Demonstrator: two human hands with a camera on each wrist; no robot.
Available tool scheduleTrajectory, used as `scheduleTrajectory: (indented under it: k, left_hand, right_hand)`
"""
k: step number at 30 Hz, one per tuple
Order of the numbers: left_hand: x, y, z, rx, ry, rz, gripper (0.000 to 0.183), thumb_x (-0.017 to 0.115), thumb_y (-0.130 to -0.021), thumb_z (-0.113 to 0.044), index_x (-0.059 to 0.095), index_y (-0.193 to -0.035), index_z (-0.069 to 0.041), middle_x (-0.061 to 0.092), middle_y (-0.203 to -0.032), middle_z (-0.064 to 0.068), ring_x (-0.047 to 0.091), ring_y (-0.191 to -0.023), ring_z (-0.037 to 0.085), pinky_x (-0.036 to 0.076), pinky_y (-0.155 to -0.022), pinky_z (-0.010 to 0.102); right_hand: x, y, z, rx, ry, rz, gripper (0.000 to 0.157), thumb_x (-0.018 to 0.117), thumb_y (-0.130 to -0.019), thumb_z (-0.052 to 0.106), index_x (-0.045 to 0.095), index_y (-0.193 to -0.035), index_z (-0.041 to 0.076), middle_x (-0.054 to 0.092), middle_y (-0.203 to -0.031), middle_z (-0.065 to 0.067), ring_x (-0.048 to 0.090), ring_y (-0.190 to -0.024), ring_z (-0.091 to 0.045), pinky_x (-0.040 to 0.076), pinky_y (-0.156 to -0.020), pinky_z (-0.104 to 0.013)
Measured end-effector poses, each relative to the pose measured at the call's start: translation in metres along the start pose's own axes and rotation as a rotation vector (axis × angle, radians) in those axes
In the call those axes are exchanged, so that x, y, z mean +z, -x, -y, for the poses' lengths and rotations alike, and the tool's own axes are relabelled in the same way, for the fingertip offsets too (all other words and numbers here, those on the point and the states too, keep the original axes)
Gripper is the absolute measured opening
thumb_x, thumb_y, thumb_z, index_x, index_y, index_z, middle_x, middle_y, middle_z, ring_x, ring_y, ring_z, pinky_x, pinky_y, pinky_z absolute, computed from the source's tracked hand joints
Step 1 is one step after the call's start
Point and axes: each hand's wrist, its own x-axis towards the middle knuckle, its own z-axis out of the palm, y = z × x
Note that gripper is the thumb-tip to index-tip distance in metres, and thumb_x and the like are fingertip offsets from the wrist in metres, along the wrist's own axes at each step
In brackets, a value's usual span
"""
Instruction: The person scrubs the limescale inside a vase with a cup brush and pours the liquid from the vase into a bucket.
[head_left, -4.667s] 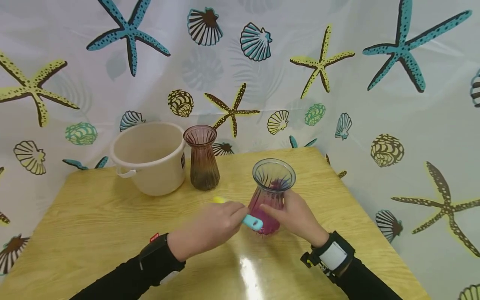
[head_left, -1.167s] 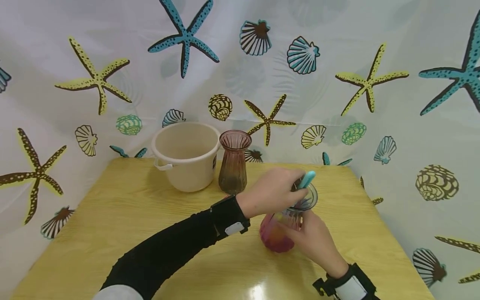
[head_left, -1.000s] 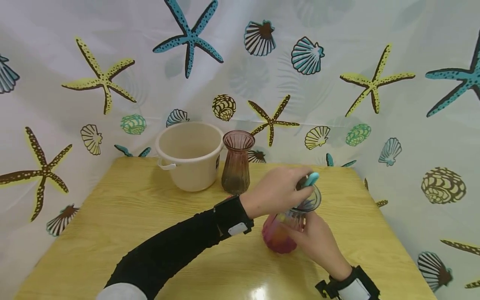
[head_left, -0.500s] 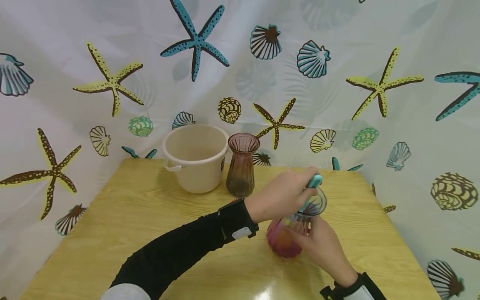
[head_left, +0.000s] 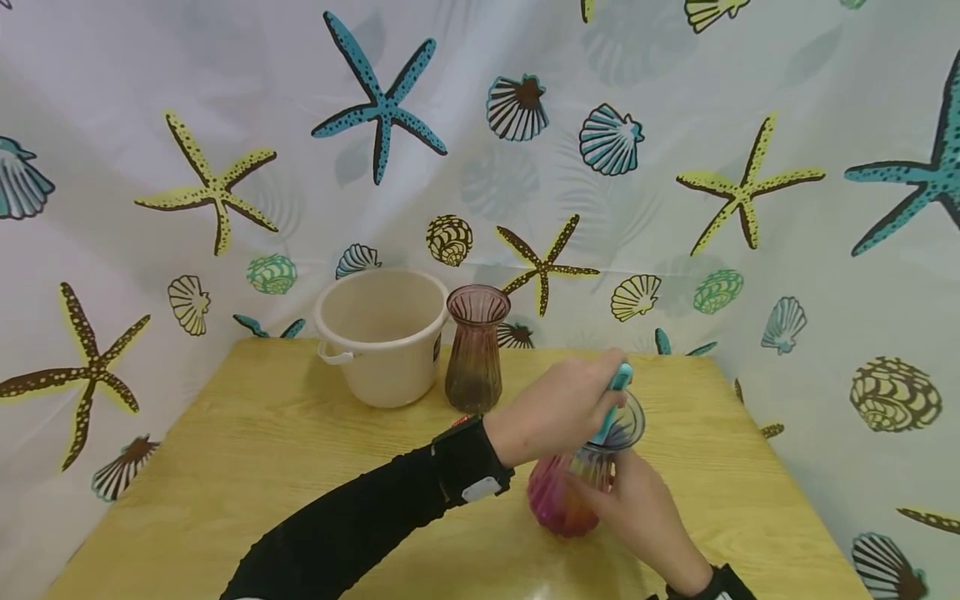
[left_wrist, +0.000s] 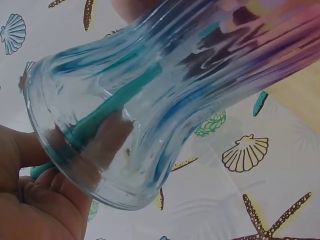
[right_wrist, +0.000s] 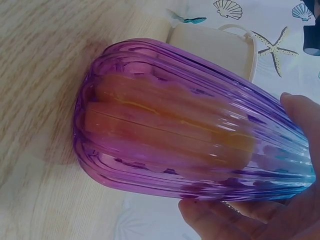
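Note:
A ribbed glass vase (head_left: 558,500), pink below and bluish toward its flared rim, is tilted over the table in my right hand (head_left: 645,508). My right fingers and thumb wrap around its narrower upper part. At the mouth, my left hand (head_left: 558,408) grips the teal handle (head_left: 617,385) of a bottle brush, which runs down through the neck in the left wrist view. The brush's yellow sponge head (right_wrist: 170,130) lies inside the vase, seen orange through the pink glass, reaching close to the base.
A cream bucket (head_left: 382,367) with a side handle stands at the back of the wooden table (head_left: 300,467). Right beside it is a second ribbed vase (head_left: 474,358), pinkish brown and upright. A white curtain (head_left: 525,50) printed with starfish and shells hangs behind and at the sides.
Earlier my left hand held the brush outside the vase, in front of it; now its head is inside. Over the last second the handle shifts slightly at the mouth while my right hand keeps its hold.

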Motion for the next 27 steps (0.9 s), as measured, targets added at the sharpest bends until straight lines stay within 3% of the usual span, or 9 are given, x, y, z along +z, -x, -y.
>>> scheduleTrajectory:
  k: [6, 10, 18, 23, 27]
  left_hand:
    - [0.005, 0.005, 0.004, 0.063, -0.041, -0.047, 0.011, 0.049, -0.100, -0.012, 0.040, -0.096, -0.009, 0.038, -0.063, -0.002, 0.043, -0.053, 0.004, 0.037, -0.050, 0.013]
    - [0.009, 0.005, 0.006, 0.097, -0.047, -0.110, 0.011, 0.050, -0.099, -0.010, 0.040, -0.094, -0.007, 0.037, -0.063, -0.002, 0.043, -0.054, 0.004, 0.038, -0.053, 0.012]
    - [0.016, 0.003, 0.007, 0.009, 0.063, -0.174, 0.005, 0.048, -0.100, -0.009, 0.043, -0.102, -0.006, 0.051, -0.072, -0.002, 0.050, -0.062, -0.002, 0.044, -0.055, 0.011]
    - [0.014, 0.003, 0.003, 0.009, 0.061, -0.167, 0.008, 0.049, -0.100, -0.010, 0.042, -0.096, -0.009, 0.054, -0.076, -0.003, 0.054, -0.070, -0.003, 0.046, -0.057, 0.011]
    - [0.010, 0.004, -0.003, 0.018, 0.042, -0.119, 0.012, 0.048, -0.100, -0.011, 0.040, -0.092, -0.009, 0.058, -0.079, -0.001, 0.056, -0.073, -0.001, 0.045, -0.057, 0.012]
  right_hand:
    - [0.003, 0.000, 0.000, 0.002, -0.007, -0.009, 0.076, 0.065, -0.078, 0.063, 0.040, -0.135, 0.019, 0.060, -0.119, -0.008, 0.057, -0.097, -0.019, 0.053, -0.072, -0.045]
    - [0.003, -0.001, 0.000, 0.009, -0.007, -0.013, 0.075, 0.065, -0.078, 0.063, 0.041, -0.134, 0.020, 0.062, -0.116, -0.006, 0.057, -0.095, -0.017, 0.053, -0.070, -0.042]
    - [0.003, 0.000, 0.001, 0.050, -0.020, 0.001, 0.076, 0.065, -0.076, 0.066, 0.041, -0.131, 0.019, 0.061, -0.115, -0.005, 0.056, -0.089, -0.015, 0.050, -0.067, -0.035]
    - [0.002, 0.000, 0.001, 0.033, -0.032, -0.005, 0.074, 0.065, -0.077, 0.064, 0.040, -0.130, 0.020, 0.061, -0.110, -0.004, 0.055, -0.082, -0.014, 0.048, -0.064, -0.032]
    - [0.002, 0.001, 0.000, 0.029, -0.042, -0.005, 0.073, 0.066, -0.076, 0.064, 0.040, -0.130, 0.021, 0.061, -0.103, -0.003, 0.054, -0.077, -0.014, 0.048, -0.061, -0.032]
